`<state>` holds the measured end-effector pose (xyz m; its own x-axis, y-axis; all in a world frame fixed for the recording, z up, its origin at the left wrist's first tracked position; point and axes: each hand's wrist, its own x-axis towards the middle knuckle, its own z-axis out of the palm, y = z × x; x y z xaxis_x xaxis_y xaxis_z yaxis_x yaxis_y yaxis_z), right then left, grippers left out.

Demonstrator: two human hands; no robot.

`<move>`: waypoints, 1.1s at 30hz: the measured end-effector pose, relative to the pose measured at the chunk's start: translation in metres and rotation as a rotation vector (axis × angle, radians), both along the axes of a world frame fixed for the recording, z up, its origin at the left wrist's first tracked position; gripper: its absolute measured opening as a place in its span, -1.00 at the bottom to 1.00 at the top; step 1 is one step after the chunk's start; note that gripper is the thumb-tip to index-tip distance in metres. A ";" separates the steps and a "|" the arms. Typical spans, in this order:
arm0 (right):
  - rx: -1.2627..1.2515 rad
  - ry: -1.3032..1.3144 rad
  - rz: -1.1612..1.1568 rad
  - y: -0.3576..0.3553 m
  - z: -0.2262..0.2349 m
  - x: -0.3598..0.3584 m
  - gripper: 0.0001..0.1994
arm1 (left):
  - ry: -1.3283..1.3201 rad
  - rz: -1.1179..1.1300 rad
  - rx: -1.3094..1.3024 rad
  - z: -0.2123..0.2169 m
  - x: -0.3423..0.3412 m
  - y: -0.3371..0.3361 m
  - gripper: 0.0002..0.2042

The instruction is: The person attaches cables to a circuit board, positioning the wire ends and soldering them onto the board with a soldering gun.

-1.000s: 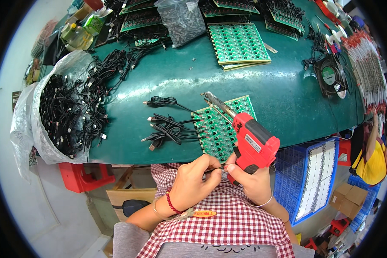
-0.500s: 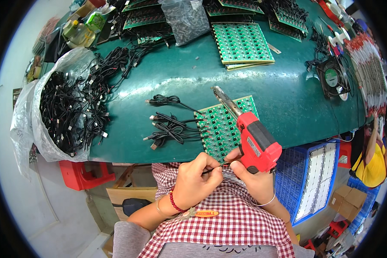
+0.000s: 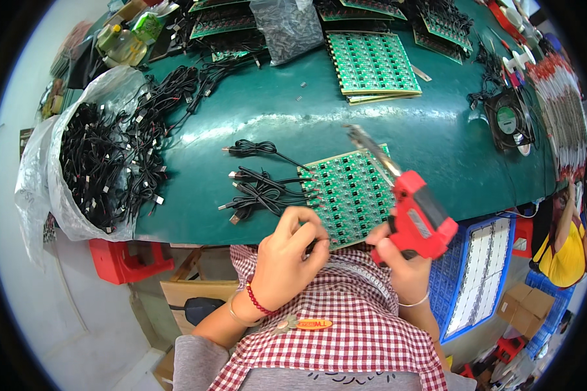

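Observation:
My right hand (image 3: pixel 403 266) is wrapped round the handle of a red and black soldering gun (image 3: pixel 421 218), its metal nozzle pointing up and away over the circuit board. My left hand (image 3: pixel 287 254) is pinched at the board's near left corner, with a bit of black cable (image 3: pixel 310 247) showing between the fingers; the cable's end is hidden. The green circuit board panel (image 3: pixel 355 195) lies at the table's near edge, full of repeated small parts. Several coiled black USB cables (image 3: pixel 257 195) lie left of it, their wire ends reaching its left edge.
A clear plastic bag (image 3: pixel 78 130) spills many black cables at the left. Stacked boards (image 3: pixel 375 62), a bag of small parts (image 3: pixel 287 32) and more cables stand at the back. A small fan (image 3: pixel 507 120) sits at right; a blue crate (image 3: pixel 469 280) stands below.
The soldering gun has moved right and away from my left hand, in my right hand. My left hand has risen slightly to the board's corner. The view has shifted a little.

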<state>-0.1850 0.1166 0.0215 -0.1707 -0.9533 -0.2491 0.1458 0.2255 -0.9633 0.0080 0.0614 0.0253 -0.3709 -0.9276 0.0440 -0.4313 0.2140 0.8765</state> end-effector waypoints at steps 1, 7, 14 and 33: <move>-0.027 0.019 -0.046 0.006 -0.001 -0.008 -0.55 | -0.075 0.037 -0.058 -0.004 -0.001 -0.002 -0.89; 0.052 0.122 -0.048 0.057 -0.009 -0.038 -0.35 | -0.256 0.138 -0.161 -0.025 -0.008 -0.009 -0.91; 0.188 0.022 0.015 0.082 -0.013 -0.039 -0.69 | -0.298 0.186 -0.216 -0.033 -0.013 -0.013 -0.89; 0.215 0.099 0.108 0.099 -0.032 -0.044 -0.76 | -0.322 0.189 -0.254 -0.035 -0.015 -0.014 -0.88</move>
